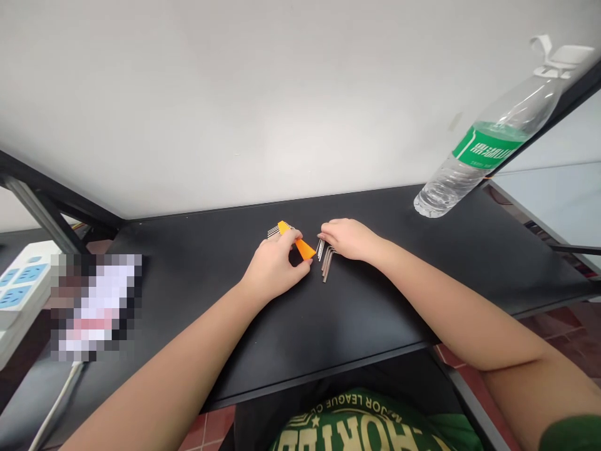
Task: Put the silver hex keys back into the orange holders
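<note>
Between the thumb and fingers of my left hand (275, 263) is an orange hex key holder (304, 248), tilted over the black table. Thin metal keys stick out past its far left end, partly covered by my fingers. Just to the right, my right hand (351, 238) is closed over the upper ends of several L-shaped hex keys (327, 263). Their long arms point down toward the front of the table, side by side. The gap between the holder's near end and these keys is small. My right fingertips curl down, so their exact grip is partly hidden.
A large water bottle (469, 160) with a green label stands at the back right. On the left are a blurred-out phone-like object (101, 307) with a white cable (59, 401) and a white power strip (28, 275). A pale wall (282, 113) borders the black table (300, 338).
</note>
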A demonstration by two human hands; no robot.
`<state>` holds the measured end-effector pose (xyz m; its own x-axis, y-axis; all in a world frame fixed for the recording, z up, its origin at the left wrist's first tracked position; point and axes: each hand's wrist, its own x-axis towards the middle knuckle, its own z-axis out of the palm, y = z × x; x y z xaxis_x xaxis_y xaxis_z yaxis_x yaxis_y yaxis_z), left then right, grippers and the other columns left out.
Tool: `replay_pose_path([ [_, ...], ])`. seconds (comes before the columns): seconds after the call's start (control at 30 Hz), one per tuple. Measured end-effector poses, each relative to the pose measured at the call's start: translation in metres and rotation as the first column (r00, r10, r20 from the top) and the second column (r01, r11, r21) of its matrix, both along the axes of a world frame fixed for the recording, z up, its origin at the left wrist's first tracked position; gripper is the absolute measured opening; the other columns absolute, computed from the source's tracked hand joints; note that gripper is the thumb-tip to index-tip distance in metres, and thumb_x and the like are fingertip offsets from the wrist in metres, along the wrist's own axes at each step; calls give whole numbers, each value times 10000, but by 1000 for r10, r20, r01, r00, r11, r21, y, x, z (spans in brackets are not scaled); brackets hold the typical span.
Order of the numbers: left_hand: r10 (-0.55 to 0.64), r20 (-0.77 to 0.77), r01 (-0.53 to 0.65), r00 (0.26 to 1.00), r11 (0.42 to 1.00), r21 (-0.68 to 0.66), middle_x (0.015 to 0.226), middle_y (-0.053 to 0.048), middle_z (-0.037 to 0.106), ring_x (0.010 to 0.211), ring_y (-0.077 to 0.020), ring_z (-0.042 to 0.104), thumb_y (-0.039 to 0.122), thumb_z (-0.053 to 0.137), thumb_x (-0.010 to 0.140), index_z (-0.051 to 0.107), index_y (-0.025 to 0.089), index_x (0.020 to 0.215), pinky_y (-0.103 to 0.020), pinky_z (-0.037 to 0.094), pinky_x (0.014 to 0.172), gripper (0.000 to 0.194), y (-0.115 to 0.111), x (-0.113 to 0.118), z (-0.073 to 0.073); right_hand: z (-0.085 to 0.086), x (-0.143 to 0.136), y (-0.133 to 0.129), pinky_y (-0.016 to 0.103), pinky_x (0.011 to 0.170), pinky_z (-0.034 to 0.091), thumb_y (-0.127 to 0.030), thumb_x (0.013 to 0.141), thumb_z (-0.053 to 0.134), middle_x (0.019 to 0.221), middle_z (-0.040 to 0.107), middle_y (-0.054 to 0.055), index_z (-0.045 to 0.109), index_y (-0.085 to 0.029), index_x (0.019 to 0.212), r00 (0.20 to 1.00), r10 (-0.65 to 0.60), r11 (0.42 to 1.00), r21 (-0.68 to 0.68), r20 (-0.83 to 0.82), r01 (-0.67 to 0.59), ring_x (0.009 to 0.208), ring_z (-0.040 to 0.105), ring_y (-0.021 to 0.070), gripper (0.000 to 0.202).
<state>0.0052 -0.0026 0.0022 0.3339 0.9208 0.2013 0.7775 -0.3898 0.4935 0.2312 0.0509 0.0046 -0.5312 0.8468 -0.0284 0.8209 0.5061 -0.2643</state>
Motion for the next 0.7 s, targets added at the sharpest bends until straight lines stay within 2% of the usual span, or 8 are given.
replay_pose_path([
  [0.1,7,-1,-7,1000,1000,-4,1107,-51,718,980,-258,701,381,719,807,582,248,1195,-427,553,922,432,0,0,0,-3,1,-3,309,622,315,-393,1099,382,921,659,69,640,-209,912,998,2,999,43,70,-5,721,576,181,368],
  [0.23,8,5,-8,1000,1000,-6,1103,-51,714,991,-258,696,379,720,806,584,247,1195,-424,554,919,434,-1,0,1,-5,2,-6,315,589,288,-412,1091,381,897,638,61,635,-212,888,995,8,997,73,96,-15,645,530,167,383],
  [0.4,18,6,-18,1000,999,-30,1095,-59,709,969,-257,691,377,720,802,584,245,1207,-400,562,849,447,-2,0,1,-3,6,-4,298,626,319,-357,1058,453,861,615,49,558,-205,781,1000,-1,998,55,22,0,695,533,161,333],
  [0.5,13,10,-13,1000,999,-30,1100,-58,708,963,-250,687,369,714,803,581,240,1217,-403,559,865,453,-2,-1,1,1,11,1,290,648,346,-401,1057,463,839,613,43,524,-207,748,998,-30,1000,-7,-51,30,732,544,165,369],
  [0.6,23,0,-23,1000,999,-46,1109,-60,709,982,-256,686,377,713,802,580,242,1231,-401,559,866,469,-2,-1,1,1,18,5,283,693,390,-350,1049,477,878,640,38,591,-211,845,987,-72,996,-59,-142,65,794,578,172,272],
  [0.67,26,-7,-26,1000,998,-55,1099,-59,711,994,-261,687,385,717,802,581,245,1235,-400,559,872,475,-2,-1,1,-2,22,6,283,745,422,-260,1016,510,990,661,44,656,-217,991,981,-63,997,-60,-186,53,846,605,171,154],
  [0.7,24,-8,-24,1000,998,-57,1097,-58,712,998,-261,687,386,718,802,581,246,1236,-399,559,879,476,-2,-1,1,-3,24,5,285,767,433,-228,1002,520,1053,661,50,675,-224,1057,979,-42,998,-53,-200,32,868,615,171,165],
])
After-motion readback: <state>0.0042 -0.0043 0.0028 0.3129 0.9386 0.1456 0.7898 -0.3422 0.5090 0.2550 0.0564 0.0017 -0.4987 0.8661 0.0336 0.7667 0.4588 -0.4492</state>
